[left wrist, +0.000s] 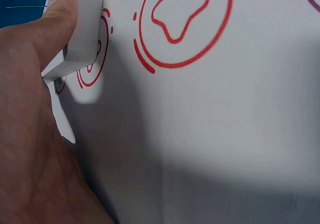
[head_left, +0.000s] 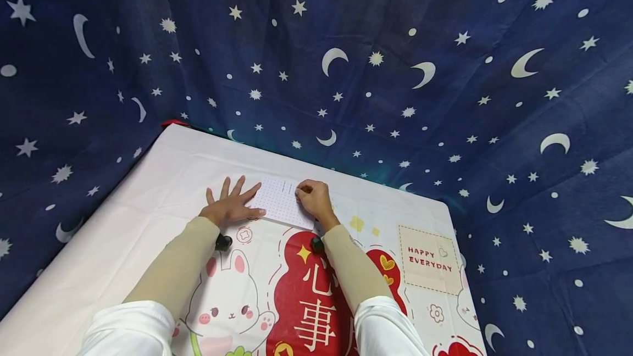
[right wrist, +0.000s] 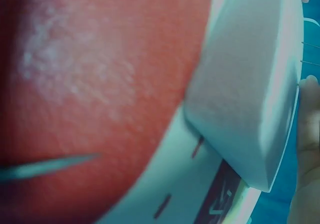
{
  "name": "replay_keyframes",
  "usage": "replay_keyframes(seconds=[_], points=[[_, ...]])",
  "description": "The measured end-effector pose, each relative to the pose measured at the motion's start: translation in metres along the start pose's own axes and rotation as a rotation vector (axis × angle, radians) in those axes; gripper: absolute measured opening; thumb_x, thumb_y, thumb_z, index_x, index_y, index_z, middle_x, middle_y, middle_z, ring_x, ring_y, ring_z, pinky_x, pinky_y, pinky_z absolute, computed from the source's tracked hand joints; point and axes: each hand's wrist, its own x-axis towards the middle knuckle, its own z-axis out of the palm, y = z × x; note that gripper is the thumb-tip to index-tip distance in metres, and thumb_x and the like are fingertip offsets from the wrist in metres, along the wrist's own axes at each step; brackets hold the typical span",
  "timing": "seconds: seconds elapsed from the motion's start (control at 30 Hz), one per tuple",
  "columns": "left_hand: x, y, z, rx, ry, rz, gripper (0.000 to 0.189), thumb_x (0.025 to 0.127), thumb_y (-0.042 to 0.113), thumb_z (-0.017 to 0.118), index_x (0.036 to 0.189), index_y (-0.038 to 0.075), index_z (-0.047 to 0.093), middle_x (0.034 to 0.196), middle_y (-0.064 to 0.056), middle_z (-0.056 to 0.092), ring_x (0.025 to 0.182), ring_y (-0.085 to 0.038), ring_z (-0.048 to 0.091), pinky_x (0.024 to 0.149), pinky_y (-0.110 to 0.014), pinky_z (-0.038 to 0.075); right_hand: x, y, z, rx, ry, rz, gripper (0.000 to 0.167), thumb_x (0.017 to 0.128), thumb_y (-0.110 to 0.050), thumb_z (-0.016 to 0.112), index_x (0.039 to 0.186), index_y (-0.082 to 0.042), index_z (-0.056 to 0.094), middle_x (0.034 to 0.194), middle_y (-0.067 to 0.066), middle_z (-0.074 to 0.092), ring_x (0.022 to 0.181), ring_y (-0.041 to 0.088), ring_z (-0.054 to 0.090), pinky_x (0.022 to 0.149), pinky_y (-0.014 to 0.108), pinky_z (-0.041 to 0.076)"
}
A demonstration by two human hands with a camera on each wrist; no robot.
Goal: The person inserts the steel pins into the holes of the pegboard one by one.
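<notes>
A thick white board with a grid of small dots lies on the table. Two thin needles stand upright near its far edge; in the left wrist view the same needles point sideways. My left hand rests spread at the board's left end, its thumb and index finger touching that edge. Over the right part of the board, my right hand has its fingertips together at the surface, pinching what looks like another needle, mostly hidden by the fingers. The right wrist view shows those fingers beside the board's edge.
The tablecloth is white, printed with a rabbit, red shapes and lettering. Behind the table hangs a dark blue curtain with moons and stars. Small black devices sit beneath both wrists.
</notes>
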Motion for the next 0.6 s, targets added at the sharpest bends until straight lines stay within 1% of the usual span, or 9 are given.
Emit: replay_keyframes(seconds=[0.17,0.33,0.43,0.6], points=[[0.0012,-0.0022,0.0000,0.013,0.006,0.001,0.108,0.082,0.088,0.051,0.167,0.036,0.011,0.177,-0.012,-0.014,0.158,-0.048,-0.027,0.111,-0.080,-0.027,0.0007,-0.0011,0.0031,-0.022,0.011,-0.024,0.008,0.094,-0.006,0.073,0.091,-0.005,0.080,0.080,0.010,0.075,0.071,0.016,0.063,0.072,0.025,0.058],[-0.0014,-0.0006,0.0010,0.017,-0.002,-0.001,0.108,0.082,0.089,0.050,0.167,0.035,0.011,0.177,-0.013,-0.014,0.158,-0.048,-0.027,0.111,-0.080,-0.027,-0.0027,0.0029,0.0073,-0.041,0.039,-0.054,0.010,0.092,-0.006,0.071,0.086,-0.005,0.079,0.074,0.008,0.073,0.068,0.015,0.062,0.068,0.022,0.054],[-0.0019,0.0001,0.0012,0.016,-0.009,-0.002,0.108,0.083,0.088,0.051,0.168,0.035,0.011,0.177,-0.013,-0.014,0.158,-0.048,-0.028,0.111,-0.080,-0.027,-0.0042,0.0040,0.0090,-0.054,0.058,-0.058,0.011,0.092,-0.005,0.071,0.084,-0.006,0.079,0.072,0.007,0.072,0.070,0.015,0.061,0.068,0.022,0.053],[-0.0010,0.0005,0.0005,0.007,-0.004,-0.003,0.106,0.084,0.085,0.053,0.168,0.035,0.011,0.177,-0.013,-0.014,0.158,-0.048,-0.028,0.111,-0.080,-0.027,-0.0032,0.0022,0.0096,-0.079,0.056,-0.042,0.010,0.093,-0.008,0.071,0.088,-0.007,0.080,0.076,0.006,0.074,0.076,0.016,0.061,0.076,0.026,0.056]])
